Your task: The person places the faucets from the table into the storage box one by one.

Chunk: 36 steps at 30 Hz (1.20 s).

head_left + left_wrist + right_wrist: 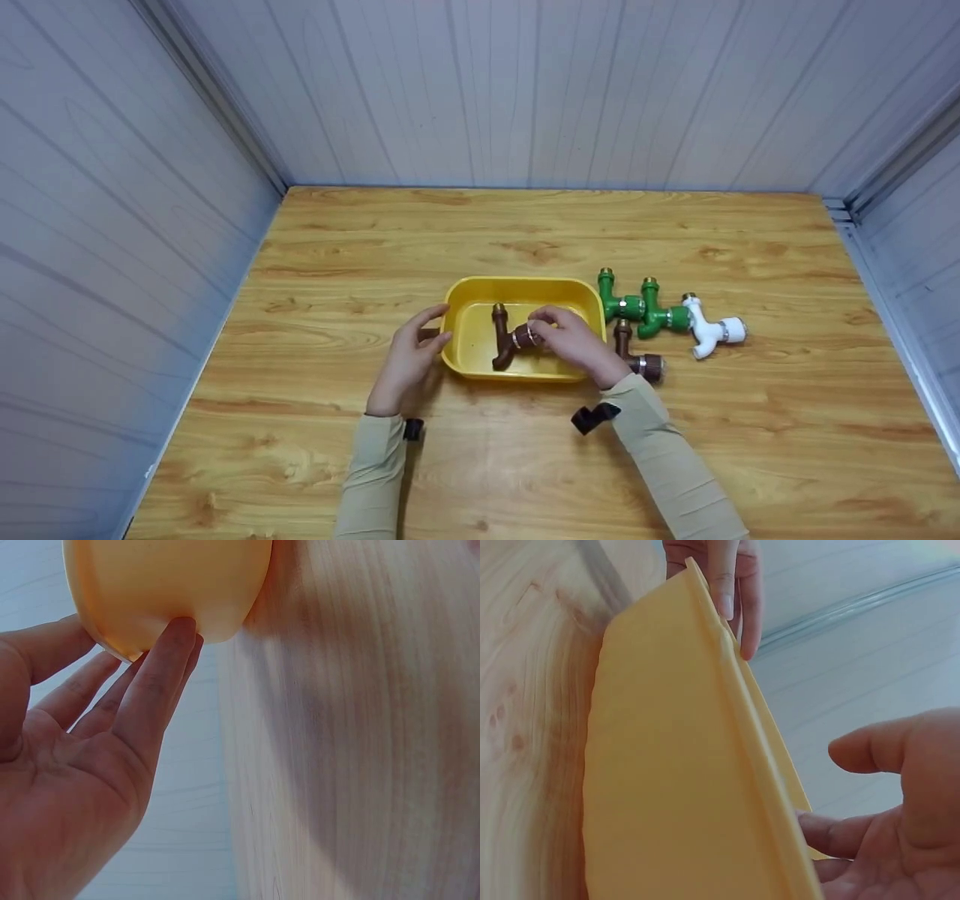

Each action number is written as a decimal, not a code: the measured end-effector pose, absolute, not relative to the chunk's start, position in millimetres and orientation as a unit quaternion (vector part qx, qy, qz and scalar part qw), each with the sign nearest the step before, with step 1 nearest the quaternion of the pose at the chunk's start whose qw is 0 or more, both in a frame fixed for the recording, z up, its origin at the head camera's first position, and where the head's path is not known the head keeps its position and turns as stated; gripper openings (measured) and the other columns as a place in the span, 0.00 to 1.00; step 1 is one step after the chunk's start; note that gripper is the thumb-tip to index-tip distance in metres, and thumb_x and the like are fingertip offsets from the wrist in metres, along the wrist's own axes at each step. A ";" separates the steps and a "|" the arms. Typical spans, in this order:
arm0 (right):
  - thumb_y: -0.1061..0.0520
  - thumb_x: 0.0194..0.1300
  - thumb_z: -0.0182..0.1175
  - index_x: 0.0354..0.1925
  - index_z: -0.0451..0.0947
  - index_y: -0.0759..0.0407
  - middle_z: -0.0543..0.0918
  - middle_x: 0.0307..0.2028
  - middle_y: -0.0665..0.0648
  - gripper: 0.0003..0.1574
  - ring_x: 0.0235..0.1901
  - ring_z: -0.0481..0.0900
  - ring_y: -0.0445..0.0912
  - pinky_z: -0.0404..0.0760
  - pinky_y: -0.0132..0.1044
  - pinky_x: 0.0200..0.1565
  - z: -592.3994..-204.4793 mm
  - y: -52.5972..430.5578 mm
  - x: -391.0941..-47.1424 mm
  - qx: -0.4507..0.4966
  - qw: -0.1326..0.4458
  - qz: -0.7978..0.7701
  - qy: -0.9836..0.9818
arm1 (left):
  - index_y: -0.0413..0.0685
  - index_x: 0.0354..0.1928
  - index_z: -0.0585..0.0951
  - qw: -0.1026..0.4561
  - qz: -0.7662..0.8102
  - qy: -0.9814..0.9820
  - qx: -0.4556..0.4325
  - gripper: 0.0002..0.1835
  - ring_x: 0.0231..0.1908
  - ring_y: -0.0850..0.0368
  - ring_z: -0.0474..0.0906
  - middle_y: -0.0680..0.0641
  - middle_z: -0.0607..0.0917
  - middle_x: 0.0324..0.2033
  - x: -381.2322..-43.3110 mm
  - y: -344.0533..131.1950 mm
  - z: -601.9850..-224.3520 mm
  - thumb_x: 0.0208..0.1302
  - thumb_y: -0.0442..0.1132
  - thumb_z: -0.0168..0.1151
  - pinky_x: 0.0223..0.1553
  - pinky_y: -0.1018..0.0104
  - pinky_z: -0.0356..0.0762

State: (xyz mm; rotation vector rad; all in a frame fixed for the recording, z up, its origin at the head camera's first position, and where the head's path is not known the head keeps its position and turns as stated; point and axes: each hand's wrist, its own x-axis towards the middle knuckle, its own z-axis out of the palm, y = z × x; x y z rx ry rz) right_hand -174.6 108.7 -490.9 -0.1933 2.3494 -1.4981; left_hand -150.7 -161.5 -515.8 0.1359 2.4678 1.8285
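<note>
A brown tap (501,341) with a brass threaded end lies inside the yellow basin (517,282). My right hand (571,341) reaches over the basin's right part, its fingertips right at the tap's round knob (525,335). In the right wrist view, the thumb (862,750) stands apart from the fingers (836,834), which pass behind the basin's rim; the tap is hidden there. My left hand (409,356) is at the basin's left end, its fingers (159,679) extended against the outside wall below the rim.
Right of the basin lie two green taps (611,304) (660,319), a white tap (709,330) and another brown tap (634,360), partly behind the right wrist. The wooden table (525,232) meets pale panel walls (495,97) at the back and sides.
</note>
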 end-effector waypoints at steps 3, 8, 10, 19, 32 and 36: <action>0.57 0.71 0.51 0.53 0.73 0.71 0.79 0.47 0.66 0.20 0.42 0.79 0.53 0.80 0.43 0.46 -490.4 105.1 -174.3 -0.061 0.188 -0.552 0.810 | 0.39 0.64 0.72 0.029 0.597 0.800 0.047 0.24 0.49 0.46 0.77 0.41 0.73 0.61 -150.5 -161.2 -516.1 0.66 0.30 0.59 0.50 0.58 0.77; 0.58 0.72 0.48 0.55 0.71 0.74 0.78 0.48 0.68 0.22 0.47 0.79 0.56 0.79 0.45 0.50 -491.7 99.2 -173.6 -0.053 0.211 -0.582 0.783 | 0.35 0.64 0.71 0.024 0.608 0.791 0.058 0.25 0.49 0.42 0.76 0.37 0.72 0.61 -149.7 -160.5 -517.1 0.65 0.28 0.59 0.48 0.56 0.78; 0.58 0.73 0.47 0.55 0.71 0.74 0.78 0.48 0.67 0.22 0.48 0.79 0.57 0.78 0.45 0.50 -492.1 97.0 -172.9 -0.049 0.215 -0.585 0.780 | 0.34 0.64 0.70 0.026 0.611 0.789 0.061 0.25 0.49 0.40 0.76 0.35 0.71 0.61 -149.8 -160.2 -517.1 0.65 0.27 0.59 0.48 0.55 0.78; 0.56 0.74 0.45 0.58 0.68 0.76 0.76 0.50 0.69 0.25 0.52 0.76 0.61 0.76 0.48 0.53 -494.5 91.2 -172.4 -0.054 0.241 -0.605 0.757 | 0.27 0.62 0.69 0.035 0.614 0.786 0.063 0.23 0.49 0.36 0.75 0.30 0.70 0.60 -137.4 -153.8 -482.6 0.65 0.24 0.57 0.52 0.47 0.74; 0.55 0.74 0.46 0.59 0.66 0.76 0.74 0.54 0.70 0.26 0.54 0.74 0.62 0.75 0.50 0.55 -495.7 95.4 -172.5 -0.048 0.254 -0.619 0.741 | 0.27 0.62 0.68 0.031 0.617 0.783 0.069 0.24 0.49 0.36 0.75 0.30 0.70 0.60 -137.3 -154.8 -483.2 0.65 0.25 0.57 0.51 0.49 0.75; 0.58 0.74 0.44 0.59 0.64 0.77 0.76 0.45 0.66 0.25 0.45 0.77 0.55 0.76 0.47 0.52 -495.3 98.2 -173.1 -0.052 0.260 -0.635 0.726 | 0.28 0.63 0.68 0.031 0.614 0.785 0.071 0.24 0.50 0.36 0.75 0.30 0.69 0.61 -137.0 -155.3 -482.3 0.65 0.25 0.57 0.49 0.52 0.77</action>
